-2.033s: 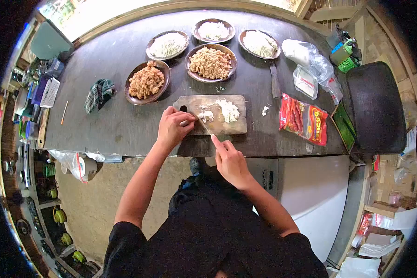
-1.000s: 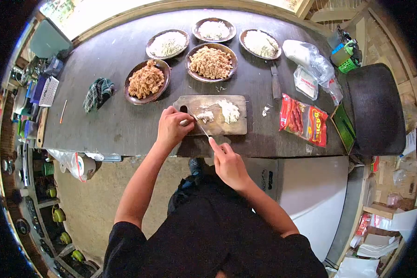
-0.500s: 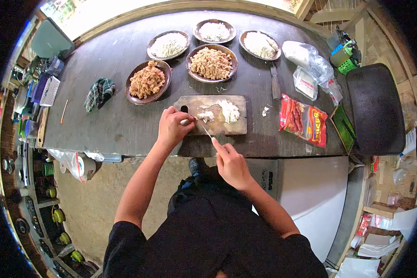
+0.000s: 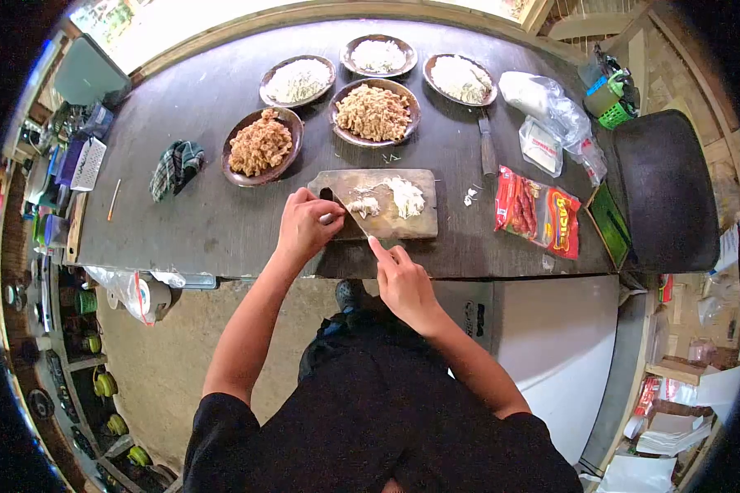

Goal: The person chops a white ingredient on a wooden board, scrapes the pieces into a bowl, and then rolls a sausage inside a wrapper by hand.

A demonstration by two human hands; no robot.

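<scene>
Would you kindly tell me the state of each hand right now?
Left hand: closed, pinning a small pale piece on the cutting board.
Right hand: closed on a knife.

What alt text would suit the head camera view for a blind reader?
A person's right hand cuts with a thin knife on a wooden cutting board while the left hand pins a small white piece. Five brown bowls sit behind.

Checked cloth (image 4: pixel 175 164), red snack packet (image 4: pixel 539 210), clear plastic bags (image 4: pixel 551 111) on dark table (image 4: pixel 181 234)
</scene>
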